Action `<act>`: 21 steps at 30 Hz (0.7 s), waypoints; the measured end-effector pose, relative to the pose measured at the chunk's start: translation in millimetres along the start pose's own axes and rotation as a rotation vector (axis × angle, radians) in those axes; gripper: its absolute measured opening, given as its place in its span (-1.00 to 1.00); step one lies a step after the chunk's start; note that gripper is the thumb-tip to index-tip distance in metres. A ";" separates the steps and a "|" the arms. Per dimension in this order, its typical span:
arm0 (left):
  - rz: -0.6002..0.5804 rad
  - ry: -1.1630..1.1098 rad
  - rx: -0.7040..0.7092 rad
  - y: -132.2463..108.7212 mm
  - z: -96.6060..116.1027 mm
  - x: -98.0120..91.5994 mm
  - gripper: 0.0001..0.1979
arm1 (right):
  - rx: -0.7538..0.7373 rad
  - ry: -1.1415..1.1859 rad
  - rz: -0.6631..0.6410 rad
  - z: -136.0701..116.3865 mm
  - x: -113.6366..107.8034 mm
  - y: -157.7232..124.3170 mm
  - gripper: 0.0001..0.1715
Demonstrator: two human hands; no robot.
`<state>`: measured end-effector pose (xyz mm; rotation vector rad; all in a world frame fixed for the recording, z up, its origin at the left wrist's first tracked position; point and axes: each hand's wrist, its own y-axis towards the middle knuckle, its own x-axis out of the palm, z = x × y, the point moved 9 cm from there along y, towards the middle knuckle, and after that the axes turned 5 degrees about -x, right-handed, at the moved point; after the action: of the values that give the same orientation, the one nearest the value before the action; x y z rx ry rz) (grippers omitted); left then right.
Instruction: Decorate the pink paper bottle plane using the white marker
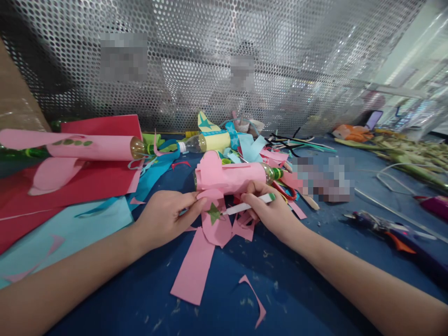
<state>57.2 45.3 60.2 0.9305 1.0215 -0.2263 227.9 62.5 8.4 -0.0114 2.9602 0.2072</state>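
Observation:
A plastic bottle wrapped in pink paper (241, 177) lies on its side before me, its green neck pointing right. From its near side hangs a rounded pink paper wing (219, 233) that bears a green star (213, 213). My left hand (164, 217) pinches the wing's edge between thumb and fingers. In my right hand (269, 205) is a white marker (245, 205) with a green end, its tip at the star's right side. A pink paper strip (194, 270) lies just below the wing.
At left, another pink-wrapped bottle (94, 147) lies over red sheets (105, 182). Behind stands a yellow-wrapped bottle (213, 141) among paper scraps. A glue gun (399, 235) rests at right, near a white cord (395, 189). A perforated metal panel (196, 60) closes the back.

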 end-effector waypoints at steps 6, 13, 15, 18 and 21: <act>-0.007 -0.005 -0.004 0.4 0.9 -0.4 -0.46 | 0.020 0.009 -0.004 0.7 0.1 -0.7 -0.77; -0.022 0.004 -0.012 1.2 0.9 0.6 -0.42 | 0.042 0.021 -0.013 2.2 0.6 -1.2 -0.78; -0.022 0.007 -0.013 1.1 0.8 0.8 -0.42 | 0.043 0.028 -0.020 2.0 1.2 -0.7 -0.78; -0.005 0.017 -0.014 0.6 0.2 0.1 -0.40 | 0.031 0.037 -0.018 0.9 0.9 -0.2 -0.77; 0.000 0.019 0.000 0.5 0.9 0.2 -0.40 | 0.033 0.039 -0.016 1.8 0.4 -0.3 -0.77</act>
<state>58.1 44.9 60.5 0.9345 1.0387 -0.2182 227.8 62.4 6.5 -0.0346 3.0006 0.1575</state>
